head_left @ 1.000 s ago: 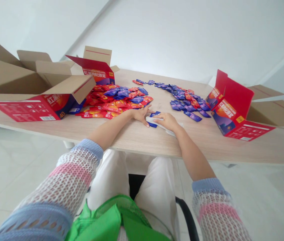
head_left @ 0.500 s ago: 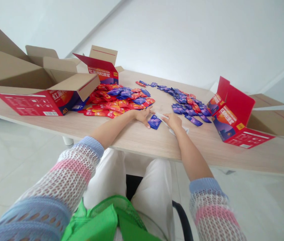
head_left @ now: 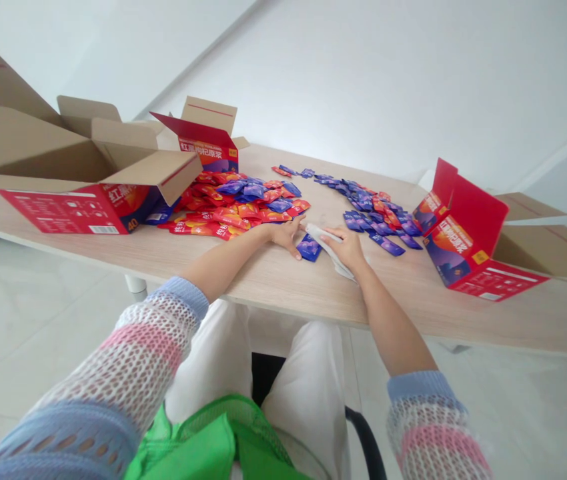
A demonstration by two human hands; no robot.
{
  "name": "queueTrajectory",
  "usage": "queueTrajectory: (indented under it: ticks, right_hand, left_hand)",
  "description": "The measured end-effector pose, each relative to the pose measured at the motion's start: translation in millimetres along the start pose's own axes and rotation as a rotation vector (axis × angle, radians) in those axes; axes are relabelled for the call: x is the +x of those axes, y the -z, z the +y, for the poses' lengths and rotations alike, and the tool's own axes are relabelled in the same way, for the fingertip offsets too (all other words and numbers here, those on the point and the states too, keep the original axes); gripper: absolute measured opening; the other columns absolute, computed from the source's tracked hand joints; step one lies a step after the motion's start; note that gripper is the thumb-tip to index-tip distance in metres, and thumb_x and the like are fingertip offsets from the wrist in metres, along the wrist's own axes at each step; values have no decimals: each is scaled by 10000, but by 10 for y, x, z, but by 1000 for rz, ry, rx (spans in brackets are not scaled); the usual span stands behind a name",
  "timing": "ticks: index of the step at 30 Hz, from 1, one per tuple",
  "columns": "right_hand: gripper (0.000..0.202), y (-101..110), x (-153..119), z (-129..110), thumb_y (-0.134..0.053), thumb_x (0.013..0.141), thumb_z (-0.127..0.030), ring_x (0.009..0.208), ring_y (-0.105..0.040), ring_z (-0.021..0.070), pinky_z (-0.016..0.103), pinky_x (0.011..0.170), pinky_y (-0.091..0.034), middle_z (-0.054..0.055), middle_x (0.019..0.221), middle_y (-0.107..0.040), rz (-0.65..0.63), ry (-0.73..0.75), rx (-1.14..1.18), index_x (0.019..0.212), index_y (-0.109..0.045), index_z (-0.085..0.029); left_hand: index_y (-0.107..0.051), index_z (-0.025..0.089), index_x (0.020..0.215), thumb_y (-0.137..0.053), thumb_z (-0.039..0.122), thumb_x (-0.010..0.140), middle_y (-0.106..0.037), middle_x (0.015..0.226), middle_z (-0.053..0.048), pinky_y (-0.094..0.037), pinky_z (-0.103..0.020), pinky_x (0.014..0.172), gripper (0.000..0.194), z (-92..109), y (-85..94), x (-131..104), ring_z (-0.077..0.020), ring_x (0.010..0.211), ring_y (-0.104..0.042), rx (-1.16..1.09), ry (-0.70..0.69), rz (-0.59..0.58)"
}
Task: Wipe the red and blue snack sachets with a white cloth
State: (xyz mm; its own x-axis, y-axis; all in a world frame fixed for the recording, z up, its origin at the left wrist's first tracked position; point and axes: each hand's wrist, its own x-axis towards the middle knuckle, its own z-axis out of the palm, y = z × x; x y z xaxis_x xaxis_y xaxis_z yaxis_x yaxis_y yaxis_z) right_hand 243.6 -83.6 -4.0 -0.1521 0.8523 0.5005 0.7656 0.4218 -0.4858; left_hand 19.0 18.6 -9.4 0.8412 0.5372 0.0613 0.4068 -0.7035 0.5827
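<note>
A blue-purple sachet (head_left: 309,248) lies flat on the table near its front edge. My left hand (head_left: 286,238) is at the sachet's left side, fingers spread, thumb and fingertips at its edges. In my right hand (head_left: 346,247) is a folded white cloth (head_left: 332,252), which reaches over the sachet's upper right part. Left of my hands is a heap of red sachets (head_left: 228,217) with several blue ones on top. A looser group of blue and red sachets (head_left: 376,217) lies to the right.
A large open carton (head_left: 63,207) stands at the left, with a red-flapped box (head_left: 208,150) behind the heap. Another open red box (head_left: 468,247) stands at the right. The wooden table's (head_left: 283,293) front edge runs above my knees.
My right hand has shifted slightly, and the white cloth now lies further over the sachet and shows more. My left hand has stayed nearly still. The view has tilted slightly.
</note>
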Motion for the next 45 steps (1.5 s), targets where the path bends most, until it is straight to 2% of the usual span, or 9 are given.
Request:
queueTrajectory:
  ticks: [5, 15, 20, 28, 31, 34, 39, 42, 45]
  right_hand:
    - [343, -45, -27, -144, -618, 817, -471, 852, -620, 187, 282, 772, -449, 28, 948, -698, -345, 141, -40, 1096, -701, -290]
    - [388, -32, 72, -123, -556, 830, -528, 1007, -616, 247, 309, 808, -446, 42, 1091, -692, -186, -248, -355, 1140, -675, -327]
    - [392, 21, 105, 50, -558, 817, -537, 1009, -620, 272, 339, 788, -451, 82, 1087, -688, -120, -490, -491, 1123, -683, -326]
    - [336, 119, 50, 218, -647, 770, -449, 877, -636, 246, 320, 724, -464, 84, 994, -701, 76, -650, -414, 1042, -711, -262]
    - [354, 145, 34, 166, -619, 797, -432, 840, -626, 225, 308, 707, -467, 77, 1014, -695, 163, -582, -298, 1081, -693, -234]
    - [404, 138, 25, 78, -584, 823, -456, 854, -618, 217, 303, 726, -469, 72, 1023, -696, 163, -378, -133, 1126, -677, -207]
    - [379, 22, -2, -106, -620, 807, -482, 912, -623, 206, 287, 807, -454, 49, 1027, -700, -121, -23, -1, 1070, -713, -224]
    - [358, -48, 20, -177, -620, 804, -509, 944, -622, 206, 275, 812, -443, 22, 1045, -700, -287, -6, -117, 1071, -714, -289]
    - [383, -82, 82, -176, -577, 819, -553, 970, -622, 219, 275, 787, -442, 17, 1075, -697, -270, -123, -260, 1106, -694, -329]
  left_hand:
    - [-62, 132, 1490, -805, 515, 420, -282, 1505, -175, -146, -373, 1140, 1358, -24, -39, 18, -286, 1422, -164, 6, -59, -19]
    - [19, 123, 1494, -800, 540, 421, -177, 1536, -190, -138, -378, 1142, 1413, -2, 30, 5, -313, 1428, -103, 44, 10, -73]
    - [-23, 133, 1498, -811, 528, 409, -316, 1485, -183, -144, -368, 1142, 1401, 4, 15, -10, -306, 1420, -163, -23, -32, -27]
    - [-99, 150, 1485, -826, 507, 409, -256, 1513, -183, -111, -420, 1152, 1346, 76, 13, -66, -289, 1434, -110, -84, -1, 25]
    - [-47, 158, 1485, -830, 490, 430, -203, 1532, -182, -95, -415, 1153, 1355, 98, 8, -82, -276, 1437, -91, -88, 5, 27]
    - [22, 134, 1480, -832, 471, 444, -318, 1484, -193, -85, -422, 1150, 1384, 118, -7, -87, -266, 1433, -127, -119, -11, 20]
    - [102, 93, 1464, -837, 445, 438, -401, 1427, -220, -127, -413, 1141, 1435, 141, -26, -81, -264, 1401, -249, -164, -29, 41]
    - [88, 123, 1468, -832, 449, 440, -411, 1425, -204, -132, -413, 1140, 1418, 127, -29, -67, -261, 1398, -257, -159, -63, 32]
    - [89, 135, 1470, -828, 461, 432, -405, 1428, -206, -147, -416, 1135, 1422, 91, -39, -51, -269, 1388, -281, -158, -62, 18]
